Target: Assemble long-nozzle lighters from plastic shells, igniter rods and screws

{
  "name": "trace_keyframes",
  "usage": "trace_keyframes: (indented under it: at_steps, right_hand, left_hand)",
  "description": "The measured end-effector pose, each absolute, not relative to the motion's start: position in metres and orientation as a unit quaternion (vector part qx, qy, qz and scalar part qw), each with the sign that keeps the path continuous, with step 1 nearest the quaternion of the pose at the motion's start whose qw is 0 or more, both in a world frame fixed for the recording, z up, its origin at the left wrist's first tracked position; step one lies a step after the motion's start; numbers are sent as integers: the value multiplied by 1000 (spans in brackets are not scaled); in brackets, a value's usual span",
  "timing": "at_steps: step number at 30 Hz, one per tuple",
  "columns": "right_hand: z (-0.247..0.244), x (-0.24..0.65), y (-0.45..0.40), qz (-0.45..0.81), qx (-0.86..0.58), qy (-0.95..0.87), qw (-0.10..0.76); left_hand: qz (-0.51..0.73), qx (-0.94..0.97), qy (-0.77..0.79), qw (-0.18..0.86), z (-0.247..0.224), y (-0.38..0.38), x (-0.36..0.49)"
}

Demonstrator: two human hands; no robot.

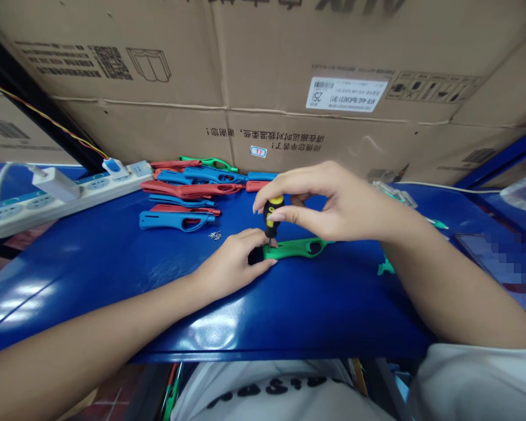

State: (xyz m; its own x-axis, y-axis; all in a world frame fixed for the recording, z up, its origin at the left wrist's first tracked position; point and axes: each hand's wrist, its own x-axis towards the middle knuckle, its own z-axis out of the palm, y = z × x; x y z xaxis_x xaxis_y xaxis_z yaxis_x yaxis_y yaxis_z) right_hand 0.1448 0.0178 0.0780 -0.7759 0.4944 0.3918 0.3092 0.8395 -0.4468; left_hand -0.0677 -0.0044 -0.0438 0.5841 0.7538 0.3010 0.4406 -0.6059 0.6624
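A green lighter-shaped casing (289,249) lies flat on the blue table, its looped handle end pointing right. My left hand (234,260) grips its left end between thumb and fingers. Above that end, my right hand (319,202) holds a short black and yellow screwdriver (273,215) upright by its handle, with the tip down at the casing's left end. A small pile of screws (215,235) lies to the left of my left hand.
Several red, blue and green casings (177,220) are stacked at the back left, beside a white power strip (100,188). Cardboard (158,123) stands behind the table (333,316). Green parts (386,266) lie near my right forearm.
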Motion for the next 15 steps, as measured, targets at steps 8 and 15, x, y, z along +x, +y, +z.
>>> trace_keyframes:
  at_steps: [8, 15]
  right_hand:
    - [78, 140, 11, 123, -242, -928, 256]
    - [77, 134, -1, 100, -280, -919, 261]
  left_hand:
    - [304, 851, 348, 247, -47, -5, -66]
    - [319, 854, 345, 222, -50, -4, -66]
